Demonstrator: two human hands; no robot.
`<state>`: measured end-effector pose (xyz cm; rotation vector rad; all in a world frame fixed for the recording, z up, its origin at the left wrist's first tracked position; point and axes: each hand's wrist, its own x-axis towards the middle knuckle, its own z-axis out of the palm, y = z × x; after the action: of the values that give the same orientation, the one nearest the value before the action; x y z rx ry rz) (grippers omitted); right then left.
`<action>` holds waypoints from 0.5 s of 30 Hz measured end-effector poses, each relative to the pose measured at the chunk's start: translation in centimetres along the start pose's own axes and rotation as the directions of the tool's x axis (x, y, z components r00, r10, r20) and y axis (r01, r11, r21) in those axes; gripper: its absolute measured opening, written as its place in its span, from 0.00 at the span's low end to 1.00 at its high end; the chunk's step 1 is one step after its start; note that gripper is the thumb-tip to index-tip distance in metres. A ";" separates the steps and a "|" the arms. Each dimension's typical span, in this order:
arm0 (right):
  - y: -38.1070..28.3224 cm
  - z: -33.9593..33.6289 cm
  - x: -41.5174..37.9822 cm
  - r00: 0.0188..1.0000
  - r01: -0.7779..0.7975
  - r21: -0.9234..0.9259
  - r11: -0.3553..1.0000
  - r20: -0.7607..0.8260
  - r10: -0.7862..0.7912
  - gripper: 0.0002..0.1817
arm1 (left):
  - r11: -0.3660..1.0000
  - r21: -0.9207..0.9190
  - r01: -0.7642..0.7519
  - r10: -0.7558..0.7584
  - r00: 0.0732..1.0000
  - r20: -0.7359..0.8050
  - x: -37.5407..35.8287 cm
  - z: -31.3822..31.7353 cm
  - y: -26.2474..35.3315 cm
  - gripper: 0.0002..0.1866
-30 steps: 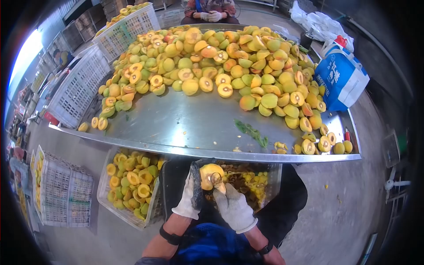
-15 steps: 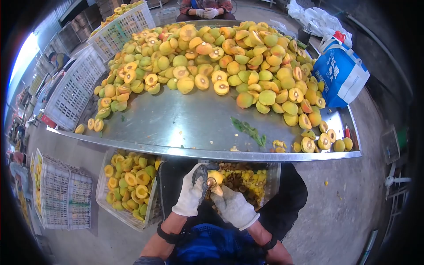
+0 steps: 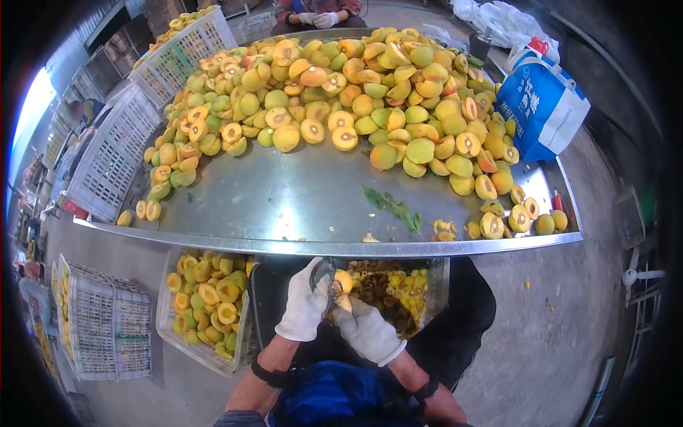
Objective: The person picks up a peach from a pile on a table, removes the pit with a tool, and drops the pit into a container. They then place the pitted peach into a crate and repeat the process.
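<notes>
My left hand (image 3: pixel 307 302), in a white glove with dark grey fingers, is closed around a halved yellow peach (image 3: pixel 344 280) below the table's front edge. Against the fruit's near side presses my right hand (image 3: pixel 368 331), gloved too, its fingers pinched round a small tan object (image 3: pixel 344 303) whose kind I cannot make out. Beneath both hands stands a crate (image 3: pixel 442 292) with brown pits and yellow scraps in it. Many halved peaches (image 3: pixel 284 138), some showing pits, are heaped on the metal table (image 3: pixel 249 192) in front of me.
A crate of pitted peach halves (image 3: pixel 207 293) stands on the floor at left, beside stacked white crates (image 3: pixel 110 324). More crates (image 3: pixel 114 156) line the table's left side. A blue-and-white bag (image 3: pixel 538 107) sits at the right edge. Across the table sits a person with gloved hands (image 3: pixel 318 19).
The view has shifted slightly, so the table's contents appear a little higher and further left. Both hands stay together at the peach half, with only small finger movement.
</notes>
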<state>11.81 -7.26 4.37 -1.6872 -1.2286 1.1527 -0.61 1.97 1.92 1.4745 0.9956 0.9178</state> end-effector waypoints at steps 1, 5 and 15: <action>0.2 0.1 -0.1 0.999 0.022 0.031 0.999 -0.026 -0.021 0.13 | 0.996 -0.093 0.007 -0.008 1.000 -0.005 -0.2 0.3 0.2 0.17; 1.8 0.7 -0.8 0.973 0.166 -0.022 0.986 -0.157 -0.168 0.15 | 0.912 -0.386 0.140 -0.148 0.989 0.010 0.9 0.4 1.8 0.20; 2.0 1.2 -1.6 0.995 -0.072 0.223 0.972 -0.047 0.085 0.14 | 0.663 -0.699 0.269 -0.326 0.944 0.053 -1.3 0.7 -2.4 0.19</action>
<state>11.08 -9.24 2.56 -1.6008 -0.9681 1.2326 -0.63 0.62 -0.55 0.6037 0.7753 0.9646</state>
